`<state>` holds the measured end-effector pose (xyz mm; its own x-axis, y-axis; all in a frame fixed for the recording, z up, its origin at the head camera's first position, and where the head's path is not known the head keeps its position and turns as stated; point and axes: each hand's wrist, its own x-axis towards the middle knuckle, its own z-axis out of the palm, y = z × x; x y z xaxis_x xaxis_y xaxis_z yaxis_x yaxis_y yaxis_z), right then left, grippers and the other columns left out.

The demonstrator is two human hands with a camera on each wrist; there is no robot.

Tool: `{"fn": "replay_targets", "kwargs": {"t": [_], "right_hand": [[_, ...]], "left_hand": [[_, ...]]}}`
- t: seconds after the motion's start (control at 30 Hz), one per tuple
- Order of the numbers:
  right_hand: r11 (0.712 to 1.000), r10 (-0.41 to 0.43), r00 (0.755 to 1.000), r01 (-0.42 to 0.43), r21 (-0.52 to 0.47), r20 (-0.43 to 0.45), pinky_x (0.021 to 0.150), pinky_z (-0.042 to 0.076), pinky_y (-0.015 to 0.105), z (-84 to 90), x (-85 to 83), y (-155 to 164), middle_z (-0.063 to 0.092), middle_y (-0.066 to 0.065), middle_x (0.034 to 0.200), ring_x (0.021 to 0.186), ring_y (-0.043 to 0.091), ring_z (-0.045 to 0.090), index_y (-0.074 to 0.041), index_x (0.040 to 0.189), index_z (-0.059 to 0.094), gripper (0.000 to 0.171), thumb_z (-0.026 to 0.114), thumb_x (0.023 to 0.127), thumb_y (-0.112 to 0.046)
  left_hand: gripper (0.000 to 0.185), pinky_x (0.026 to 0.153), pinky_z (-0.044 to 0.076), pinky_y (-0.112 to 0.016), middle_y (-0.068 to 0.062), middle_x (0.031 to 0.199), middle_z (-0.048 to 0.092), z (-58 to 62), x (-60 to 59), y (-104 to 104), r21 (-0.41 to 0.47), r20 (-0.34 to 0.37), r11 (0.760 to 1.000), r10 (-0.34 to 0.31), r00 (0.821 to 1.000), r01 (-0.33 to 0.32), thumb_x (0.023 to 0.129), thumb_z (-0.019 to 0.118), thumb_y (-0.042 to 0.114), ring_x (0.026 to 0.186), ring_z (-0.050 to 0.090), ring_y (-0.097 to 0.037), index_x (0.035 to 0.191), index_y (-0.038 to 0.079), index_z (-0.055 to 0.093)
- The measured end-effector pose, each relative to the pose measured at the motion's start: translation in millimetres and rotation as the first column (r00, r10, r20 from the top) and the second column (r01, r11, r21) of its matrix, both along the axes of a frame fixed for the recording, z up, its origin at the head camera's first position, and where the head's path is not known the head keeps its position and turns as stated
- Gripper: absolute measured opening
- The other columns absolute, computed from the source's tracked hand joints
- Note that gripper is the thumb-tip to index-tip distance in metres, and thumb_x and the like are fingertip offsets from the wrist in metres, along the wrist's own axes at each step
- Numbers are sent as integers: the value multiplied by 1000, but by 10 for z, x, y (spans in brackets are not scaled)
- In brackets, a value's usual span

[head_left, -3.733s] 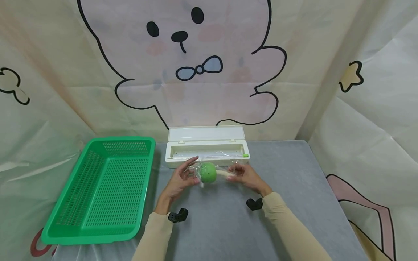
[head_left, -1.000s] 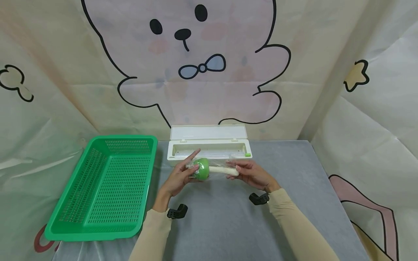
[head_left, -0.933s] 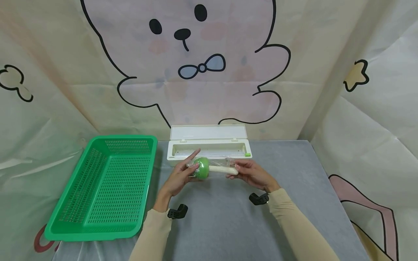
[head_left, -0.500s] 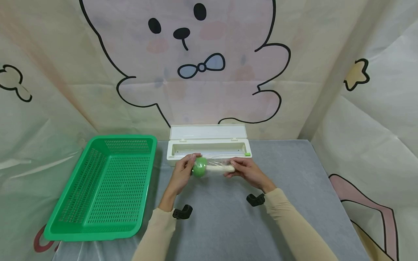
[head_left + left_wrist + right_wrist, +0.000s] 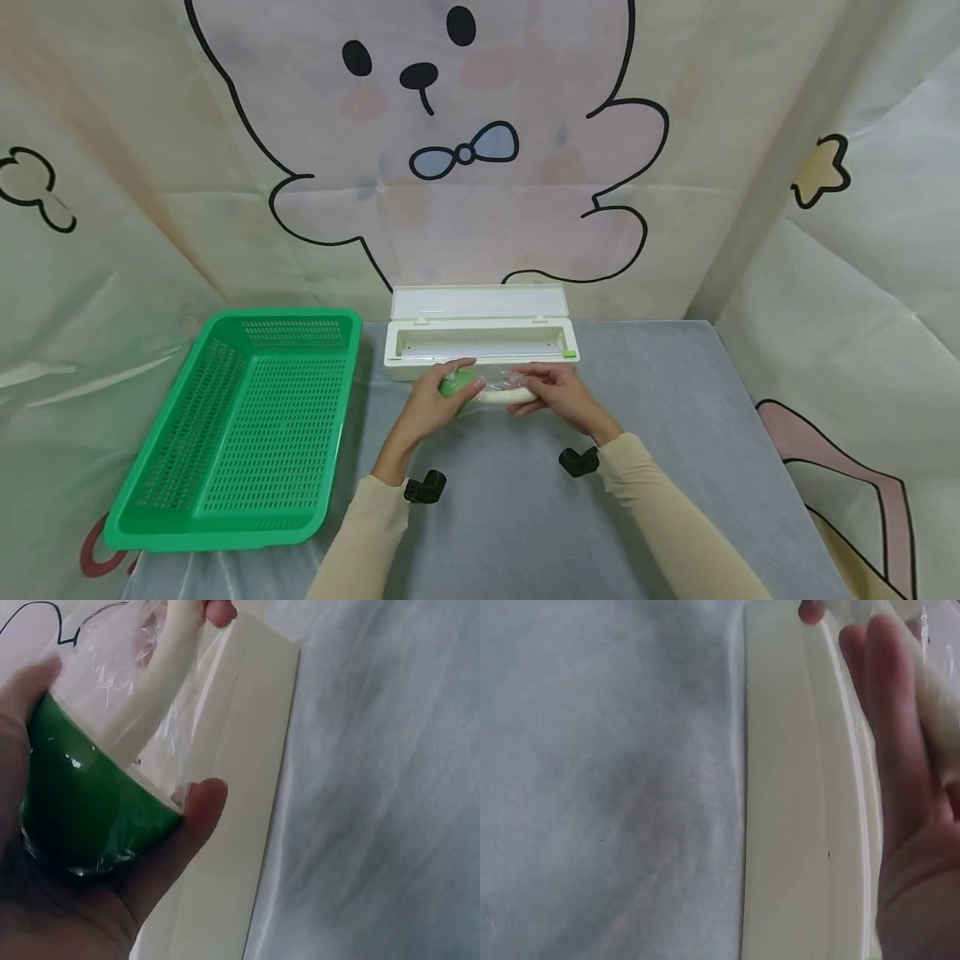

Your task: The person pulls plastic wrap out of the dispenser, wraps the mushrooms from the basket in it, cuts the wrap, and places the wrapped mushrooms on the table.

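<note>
A toy with a green round head [image 5: 454, 386] [image 5: 82, 810] and a cream stem [image 5: 504, 395] [image 5: 154, 671] is covered in clear cling film [image 5: 120, 675]. My left hand [image 5: 435, 404] cups the green head, thumb and fingers curled round it. My right hand [image 5: 551, 392] [image 5: 907, 802] grips the stem's other end through the film. The toy is held just above the grey table, right in front of the white cling film dispenser box [image 5: 480, 337] [image 5: 232, 817] [image 5: 795, 825], whose lid stands open.
A green perforated basket [image 5: 240, 425] lies on the left of the grey table [image 5: 675, 417]. Cartoon-printed cloth walls close in the back and sides. Black wrist camera mounts [image 5: 425, 486] show near both cuffs.
Both hands have drawn closer together along the toy. The left hand went from fingers spread beside the green head to wrapped over it; the film is now tighter around it.
</note>
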<state>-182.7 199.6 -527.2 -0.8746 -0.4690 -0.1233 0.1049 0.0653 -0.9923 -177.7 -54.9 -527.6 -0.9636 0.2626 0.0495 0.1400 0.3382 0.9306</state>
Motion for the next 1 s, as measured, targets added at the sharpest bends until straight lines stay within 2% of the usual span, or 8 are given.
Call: {"fn": "replay_targets", "kwargs": {"t": [0.13,0.3,0.4,0.47,0.63,0.83,0.9,1.0], "right_hand": [[994,-20,998,25,105,-55,78,57,57,0,22,-82,60,34,124,88,37,73,12,135,57,36,41,109,-6],[997,30,996,-24,70,-80,88,56,53,30,36,-155,56,32,132,105,42,66,14,133,57,38,43,109,-11],[994,66,992,-56,90,-109,91,55,53,26,31,-173,61,28,128,108,37,67,12,133,59,35,54,106,-11],[993,71,991,-59,100,-115,91,53,55,17,33,-180,65,27,122,103,37,70,13,130,60,34,58,104,-7],[999,24,998,-21,37,-61,90,54,54,-24,36,-164,66,31,116,97,38,72,20,127,58,36,57,105,-9],[971,88,977,-42,235,-192,83,56,31,13,53,-157,59,16,140,103,20,64,-1,142,58,50,73,96,-15],[958,98,969,-30,284,-228,77,53,28,19,63,-170,64,12,134,96,17,62,-6,139,63,48,76,93,-16],[974,66,979,-21,224,-194,78,58,37,12,71,-192,71,17,118,87,18,68,2,128,69,36,73,95,-13]], "left_hand": [[41,71,55,-41,-12,109,69,-18,3,24,-11,37,999,43,998,-43,101,65,38,80,64,-22,130,9,69],[43,57,58,-35,-9,80,67,-30,10,46,94,195,981,147,970,-168,102,59,45,53,58,-17,117,7,73],[41,58,58,-35,-9,76,65,-31,10,50,112,261,971,175,949,-210,103,60,41,58,60,-17,104,3,74],[41,75,60,-42,-14,95,71,-32,11,45,102,264,974,171,949,-204,103,60,40,82,69,-25,110,2,74],[50,102,46,-52,-16,139,60,-56,14,35,70,142,990,114,983,-124,99,66,38,128,54,-32,142,13,61],[36,83,55,-43,-11,121,71,-28,29,64,40,103,987,152,983,-157,99,68,35,104,65,-26,121,7,75],[38,87,54,-45,-11,118,72,-17,36,62,37,120,984,167,979,-172,100,65,38,107,66,-26,116,5,77],[43,93,53,-48,-12,122,71,-15,36,49,58,126,989,125,984,-133,102,61,40,115,64,-28,118,3,76]]}}
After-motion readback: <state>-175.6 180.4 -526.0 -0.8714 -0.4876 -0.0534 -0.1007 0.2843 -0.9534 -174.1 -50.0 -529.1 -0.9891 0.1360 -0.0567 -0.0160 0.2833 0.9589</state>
